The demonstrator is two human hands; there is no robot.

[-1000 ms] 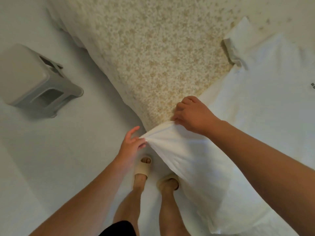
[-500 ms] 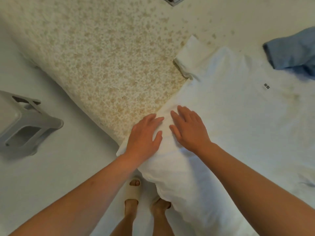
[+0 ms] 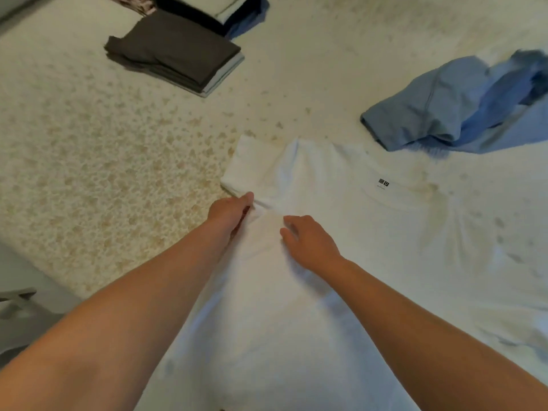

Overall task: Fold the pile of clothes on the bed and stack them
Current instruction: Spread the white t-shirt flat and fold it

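Observation:
A white T-shirt point(image 3: 370, 247) lies spread flat on the floral bed point(image 3: 103, 161), collar label facing up and its lower part hanging over the near edge. My left hand point(image 3: 229, 212) grips the shirt's left edge just below the folded-in sleeve point(image 3: 252, 164). My right hand point(image 3: 311, 244) sits a little to the right on the shirt's chest, fingers bent down into the cloth. A folded stack with a dark brown garment on top point(image 3: 175, 51) lies at the far left.
Crumpled blue clothes point(image 3: 459, 108) lie at the far right of the bed. Another folded pile point(image 3: 225, 10) sits at the top edge behind the brown stack. A grey stool point(image 3: 17, 301) stands on the floor at the left.
My hands have slid from the shirt's hem up along its left side to the sleeve. The view has tilted up, showing the folded stacks and more blue clothes.

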